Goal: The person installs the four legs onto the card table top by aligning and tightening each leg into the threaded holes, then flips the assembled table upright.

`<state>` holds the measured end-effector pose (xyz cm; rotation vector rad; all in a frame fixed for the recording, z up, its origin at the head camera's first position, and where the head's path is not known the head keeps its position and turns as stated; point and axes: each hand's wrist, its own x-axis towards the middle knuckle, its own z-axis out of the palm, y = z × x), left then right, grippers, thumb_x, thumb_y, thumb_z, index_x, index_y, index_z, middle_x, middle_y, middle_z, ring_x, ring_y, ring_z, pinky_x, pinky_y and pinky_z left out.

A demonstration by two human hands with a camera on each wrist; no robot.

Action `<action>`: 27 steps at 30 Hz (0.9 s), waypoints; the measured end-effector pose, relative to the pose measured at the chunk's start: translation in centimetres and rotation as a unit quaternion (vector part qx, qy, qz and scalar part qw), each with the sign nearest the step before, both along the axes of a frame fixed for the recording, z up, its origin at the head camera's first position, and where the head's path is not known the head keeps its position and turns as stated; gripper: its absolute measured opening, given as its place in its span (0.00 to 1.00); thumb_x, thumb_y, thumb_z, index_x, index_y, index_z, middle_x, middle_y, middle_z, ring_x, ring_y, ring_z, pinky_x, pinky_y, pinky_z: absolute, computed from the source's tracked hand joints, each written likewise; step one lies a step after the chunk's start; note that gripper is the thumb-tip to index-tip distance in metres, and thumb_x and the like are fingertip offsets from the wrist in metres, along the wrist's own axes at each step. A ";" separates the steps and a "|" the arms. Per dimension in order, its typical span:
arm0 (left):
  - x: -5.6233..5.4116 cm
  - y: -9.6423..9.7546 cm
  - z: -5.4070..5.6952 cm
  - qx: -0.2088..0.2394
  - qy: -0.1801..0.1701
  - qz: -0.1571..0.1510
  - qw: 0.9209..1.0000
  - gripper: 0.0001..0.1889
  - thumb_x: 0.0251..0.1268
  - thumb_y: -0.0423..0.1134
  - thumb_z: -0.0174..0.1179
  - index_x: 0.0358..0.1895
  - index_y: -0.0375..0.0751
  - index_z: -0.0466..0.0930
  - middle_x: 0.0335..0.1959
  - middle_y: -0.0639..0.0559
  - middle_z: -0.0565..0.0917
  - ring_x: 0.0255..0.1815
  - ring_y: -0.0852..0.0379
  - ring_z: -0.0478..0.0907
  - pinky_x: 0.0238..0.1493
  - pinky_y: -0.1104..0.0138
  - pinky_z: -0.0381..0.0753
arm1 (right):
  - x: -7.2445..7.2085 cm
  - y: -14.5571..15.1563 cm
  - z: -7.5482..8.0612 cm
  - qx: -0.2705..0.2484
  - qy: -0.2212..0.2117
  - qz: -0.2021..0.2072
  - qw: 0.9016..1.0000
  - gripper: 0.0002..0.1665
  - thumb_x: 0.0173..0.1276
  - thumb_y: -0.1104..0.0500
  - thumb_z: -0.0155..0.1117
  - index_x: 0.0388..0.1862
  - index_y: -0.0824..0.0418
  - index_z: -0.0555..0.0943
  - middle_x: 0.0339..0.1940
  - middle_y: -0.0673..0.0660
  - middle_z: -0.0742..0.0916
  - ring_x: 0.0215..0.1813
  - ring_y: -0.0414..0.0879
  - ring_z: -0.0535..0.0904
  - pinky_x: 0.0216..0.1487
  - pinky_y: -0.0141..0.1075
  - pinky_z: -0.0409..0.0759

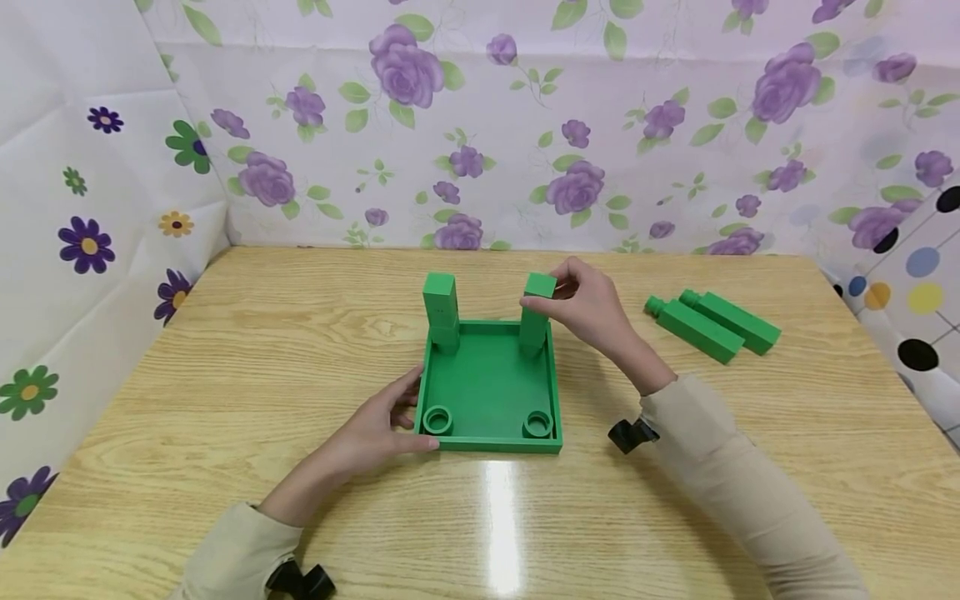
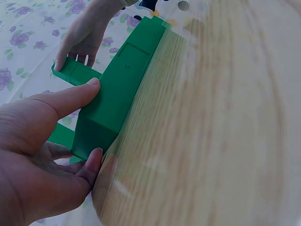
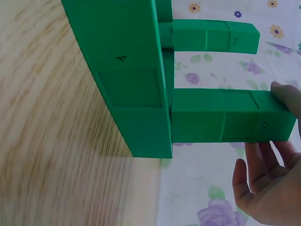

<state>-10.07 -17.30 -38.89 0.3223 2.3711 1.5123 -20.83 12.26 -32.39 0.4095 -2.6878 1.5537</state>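
Note:
A square green tray-like base (image 1: 491, 383) lies on the table with its raised rim up. My left hand (image 1: 375, 429) grips its near left corner, thumb along the front side and fingers at the left side. At the far right corner stands a square green leg (image 1: 534, 321); my right hand (image 1: 592, 308) pinches its upper part between thumb and fingers, also seen on the leg (image 3: 235, 115) in the right wrist view. Another green leg (image 1: 441, 308) rises upright from the far left corner. Round sockets (image 1: 438, 420) sit in both near corners.
Two loose green legs with threaded-looking round ends, one leg (image 1: 693, 330) beside the other leg (image 1: 738, 321), lie at the right on the wooden table (image 1: 262, 358). A flowered cloth (image 1: 525, 125) hangs behind the table.

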 end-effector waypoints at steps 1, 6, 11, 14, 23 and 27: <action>0.0 0.0 0.0 0.000 0.000 0.000 1.000 0.51 0.52 0.35 0.74 0.77 0.39 0.50 0.61 0.42 0.70 0.50 0.48 0.70 0.51 0.56 0.71 | 0.1 -0.1 0.0 0.002 0.003 -0.004 1.000 0.23 0.57 0.50 0.75 0.42 0.61 0.75 0.41 0.57 0.81 0.44 0.50 0.80 0.44 0.43 0.78; 0.0 0.0 0.0 -0.001 0.002 0.001 1.000 0.51 0.52 0.35 0.74 0.77 0.39 0.50 0.61 0.42 0.70 0.50 0.48 0.70 0.51 0.56 0.71 | 0.3 -0.6 0.1 0.023 0.024 -0.022 0.999 0.23 0.57 0.50 0.75 0.41 0.62 0.75 0.41 0.57 0.81 0.43 0.50 0.81 0.42 0.43 0.79; 0.0 -0.1 0.0 0.000 0.005 0.001 1.000 0.51 0.52 0.35 0.74 0.77 0.38 0.50 0.61 0.42 0.70 0.50 0.48 0.70 0.51 0.56 0.71 | 0.5 -0.8 0.2 0.052 0.048 -0.019 0.997 0.23 0.59 0.50 0.74 0.45 0.62 0.77 0.40 0.56 0.82 0.42 0.50 0.81 0.42 0.42 0.79; 0.0 -0.1 0.0 -0.002 0.006 0.001 1.000 0.51 0.51 0.35 0.74 0.77 0.38 0.50 0.61 0.42 0.70 0.50 0.48 0.70 0.51 0.56 0.72 | 0.5 -0.6 0.3 0.071 0.044 0.007 0.996 0.28 0.59 0.49 0.73 0.53 0.61 0.77 0.43 0.57 0.82 0.45 0.51 0.79 0.44 0.43 0.77; 0.0 0.0 0.0 0.001 0.003 0.002 1.000 0.51 0.51 0.35 0.74 0.76 0.37 0.50 0.62 0.41 0.70 0.51 0.48 0.70 0.51 0.57 0.72 | -0.8 1.6 0.1 -0.064 -0.055 0.162 0.983 0.37 0.66 0.54 0.68 0.71 0.56 0.67 0.67 0.56 0.74 0.65 0.48 0.69 0.59 0.46 0.68; 0.0 0.0 0.0 0.002 0.002 0.002 1.000 0.51 0.51 0.35 0.74 0.76 0.37 0.50 0.62 0.41 0.70 0.50 0.48 0.70 0.51 0.57 0.72 | -1.4 2.6 0.2 -0.120 -0.076 0.207 0.968 0.35 0.68 0.57 0.65 0.72 0.55 0.67 0.67 0.56 0.74 0.69 0.46 0.65 0.63 0.46 0.65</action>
